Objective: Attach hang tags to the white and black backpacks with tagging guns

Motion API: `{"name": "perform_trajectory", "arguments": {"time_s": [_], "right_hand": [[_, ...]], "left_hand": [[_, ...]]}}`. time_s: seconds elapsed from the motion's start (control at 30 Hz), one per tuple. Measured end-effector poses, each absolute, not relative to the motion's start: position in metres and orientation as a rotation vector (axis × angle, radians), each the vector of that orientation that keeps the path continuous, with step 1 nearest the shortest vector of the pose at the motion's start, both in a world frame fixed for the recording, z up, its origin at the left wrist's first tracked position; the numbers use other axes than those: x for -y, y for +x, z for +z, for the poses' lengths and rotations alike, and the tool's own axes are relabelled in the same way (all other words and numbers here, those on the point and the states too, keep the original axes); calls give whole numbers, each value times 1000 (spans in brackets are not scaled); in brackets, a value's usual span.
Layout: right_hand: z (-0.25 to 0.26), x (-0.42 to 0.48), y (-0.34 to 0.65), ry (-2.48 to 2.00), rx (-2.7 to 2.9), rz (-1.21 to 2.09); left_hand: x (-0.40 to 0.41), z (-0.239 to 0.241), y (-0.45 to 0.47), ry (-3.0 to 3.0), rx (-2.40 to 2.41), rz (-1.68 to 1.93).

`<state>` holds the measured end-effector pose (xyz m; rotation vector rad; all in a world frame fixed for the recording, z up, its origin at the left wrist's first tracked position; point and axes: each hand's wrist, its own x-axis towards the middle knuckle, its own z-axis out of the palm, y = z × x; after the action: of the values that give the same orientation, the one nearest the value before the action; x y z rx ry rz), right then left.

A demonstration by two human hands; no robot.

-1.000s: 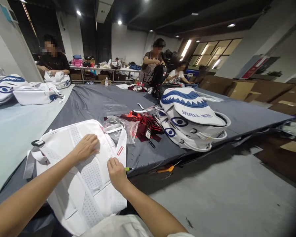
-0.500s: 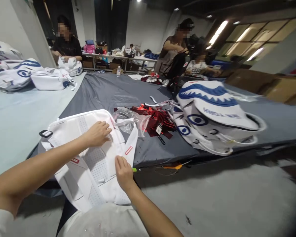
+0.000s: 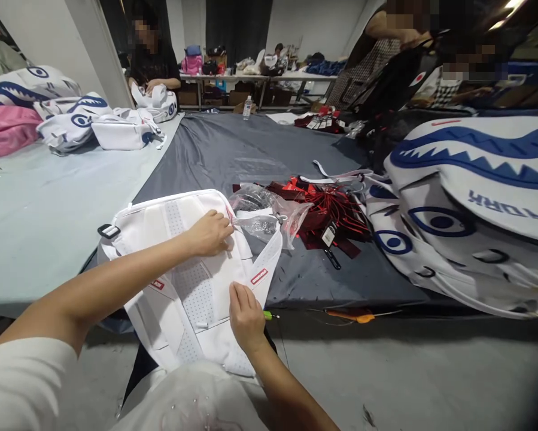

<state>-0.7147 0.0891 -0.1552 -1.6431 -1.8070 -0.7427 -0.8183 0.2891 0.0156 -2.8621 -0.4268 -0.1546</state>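
A white backpack (image 3: 161, 218) lies with its strap side up over the front edge of the table, against my body. Its straps carry small red labels (image 3: 259, 276), and the back has dotted mesh strips. Near the bag's upper right edge, my left hand (image 3: 211, 233) is closed, its curled fingers pinching the white fabric. Lower down, my right hand (image 3: 248, 317) is closed at the bag's right side, fingertips on its fabric. A green tip (image 3: 267, 315) sticks out beside that hand; the rest of it is hidden. A black buckle (image 3: 109, 231) sits at the bag's upper left.
Red tags with strings (image 3: 336, 209) and a clear plastic bag (image 3: 295, 224) lie right of the backpack. White-and-blue backpacks (image 3: 470, 179) are piled farther right. More white bags (image 3: 120, 131) lie on the left table. An orange-handled tool (image 3: 362, 317) is by the table edge. Several people work behind.
The view has swung left, so everything appears farther right. My left hand has shifted slightly toward the backpack's right edge, its fingers more curled. My right hand stays at the bag's side.
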Motion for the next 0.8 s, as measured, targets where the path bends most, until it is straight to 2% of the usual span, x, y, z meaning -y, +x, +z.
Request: {"name": "perform_trajectory", "arguments": {"time_s": [0.17,0.27,0.37,0.5,0.6,0.73,0.77,0.8], "right_hand": [[-137,-90,-711,-1648,1810,-574],[-107,-106,-700,-1705,1830,-378],[-79,-135,-689,-1778,1916,-367],[-56,-161,-687,-1800,2145,-290],[-38,-151,-687,-1757,2011,138],[-9,-127,-675,-1370,1856,1214],[-5,-127,-672,-1333,1833,1294],[-3,-130,-670,-1367,1819,1218]], "left_hand": [[-295,8,-814,-2932,397,-28],[-290,-10,-829,-2851,432,-232],[-284,-28,-840,-2798,452,-446],[-284,-41,-843,-2801,437,-559],[-288,-44,-843,-2826,439,-597],[-293,-48,-844,-2851,400,-623],[-293,-49,-844,-2859,396,-629],[-293,-49,-845,-2868,392,-636]]}}
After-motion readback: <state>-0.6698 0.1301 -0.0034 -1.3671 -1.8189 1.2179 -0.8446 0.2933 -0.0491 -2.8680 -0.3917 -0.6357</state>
